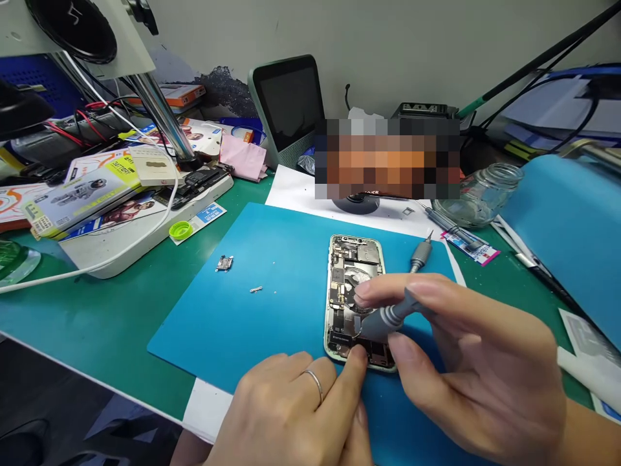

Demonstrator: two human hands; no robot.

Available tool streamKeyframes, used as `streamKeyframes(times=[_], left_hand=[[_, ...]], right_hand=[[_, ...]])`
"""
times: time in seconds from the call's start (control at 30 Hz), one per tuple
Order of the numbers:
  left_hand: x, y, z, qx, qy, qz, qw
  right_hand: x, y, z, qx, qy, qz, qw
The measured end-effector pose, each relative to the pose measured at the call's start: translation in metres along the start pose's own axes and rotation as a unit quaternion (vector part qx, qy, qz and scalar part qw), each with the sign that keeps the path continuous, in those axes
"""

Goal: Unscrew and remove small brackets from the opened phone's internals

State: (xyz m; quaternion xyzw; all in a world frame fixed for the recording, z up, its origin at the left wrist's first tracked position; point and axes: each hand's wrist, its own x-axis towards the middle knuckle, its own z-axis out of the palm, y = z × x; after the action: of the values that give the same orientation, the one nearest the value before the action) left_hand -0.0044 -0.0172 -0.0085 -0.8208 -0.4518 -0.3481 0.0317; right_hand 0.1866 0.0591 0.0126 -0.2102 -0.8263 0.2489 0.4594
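Observation:
An opened phone (350, 272) lies face down on a blue work mat (252, 304), its inner boards and shields showing. My right hand (475, 369) is closed round a grey screwdriver (388, 317), whose tip points down into the phone's lower part. My left hand (295, 408), with a ring on one finger, rests curled on the mat; its fingertip presses the phone's lower edge. A second grey screwdriver (420, 254) lies just right of the phone. A small removed part (224, 263) and a tiny bracket (255, 289) sit on the mat's left side.
A microscope stand (160, 123) with a white base stands at the left among product boxes (92, 188) and cables. A green cap (180, 229) lies nearby. A small screen (286, 103) stands at the back. A glass jar (480, 194) and tweezers are at the right, beside a blue sheet (567, 220).

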Motion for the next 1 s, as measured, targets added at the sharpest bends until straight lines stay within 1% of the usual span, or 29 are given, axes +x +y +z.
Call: streamKeyframes(times=[0.2,0.33,0.43,0.67,0.8,1.0], left_hand=[[-0.0012,-0.0012,-0.0007,-0.002,-0.008,-0.001,1.000],[-0.0057,-0.0025,0.0005,-0.003,-0.018,0.003,1.000],[-0.0083,-0.0034,0.0022,-0.005,-0.029,0.004,1.000],[-0.0090,-0.0039,0.0031,-0.003,-0.031,0.004,1.000],[-0.0097,-0.0035,0.0021,0.001,-0.030,0.003,1.000],[-0.0087,-0.0031,0.0018,-0.004,-0.038,-0.001,0.999]], right_hand=[[-0.0010,-0.0021,-0.0011,-0.002,-0.010,-0.016,1.000],[-0.0034,-0.0023,-0.0015,0.012,-0.010,-0.006,1.000],[-0.0024,-0.0016,-0.0006,0.007,-0.010,-0.021,1.000],[-0.0009,-0.0017,0.0010,0.009,-0.008,-0.026,1.000],[0.0006,-0.0021,0.0010,-0.007,-0.009,-0.048,0.999],[0.0008,-0.0052,0.0005,-0.004,-0.018,-0.039,0.999]])
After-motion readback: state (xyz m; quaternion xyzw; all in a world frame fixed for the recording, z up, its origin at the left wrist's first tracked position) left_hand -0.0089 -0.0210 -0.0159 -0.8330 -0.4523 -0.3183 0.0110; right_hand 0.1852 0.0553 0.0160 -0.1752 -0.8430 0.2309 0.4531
